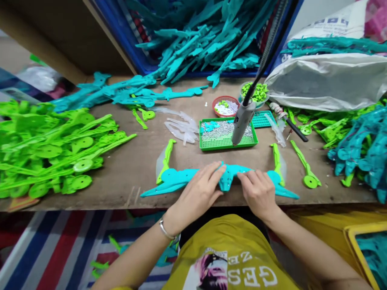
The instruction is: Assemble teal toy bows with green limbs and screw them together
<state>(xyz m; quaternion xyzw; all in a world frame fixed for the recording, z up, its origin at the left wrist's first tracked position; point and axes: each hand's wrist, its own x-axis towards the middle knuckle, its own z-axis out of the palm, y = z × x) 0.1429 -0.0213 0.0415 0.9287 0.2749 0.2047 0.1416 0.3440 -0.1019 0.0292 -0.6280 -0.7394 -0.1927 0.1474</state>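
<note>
A teal bow-shaped plastic piece (178, 180) lies across the table's front edge, its two pointed wings spread left and right. Green arms (167, 161) with translucent strips stand up from both wings. My left hand (201, 185) is closed over the piece just left of its centre block, fingertips on the block's upper part. Curled fingers of my right hand (260, 191) grip the piece right of the centre; the thumb side is pressed against it. Above and beyond the hands hangs a grey electric screwdriver (242, 123) on a coiled cable, touched by neither hand.
Behind the hands sits a green tray (229, 144) of small screws and teal bits. Small baskets (225, 100) hold little parts. Green pieces (48, 151) are heaped left; teal pieces (363, 141) are piled right. A blue crate (121, 36) of teal pieces stands behind.
</note>
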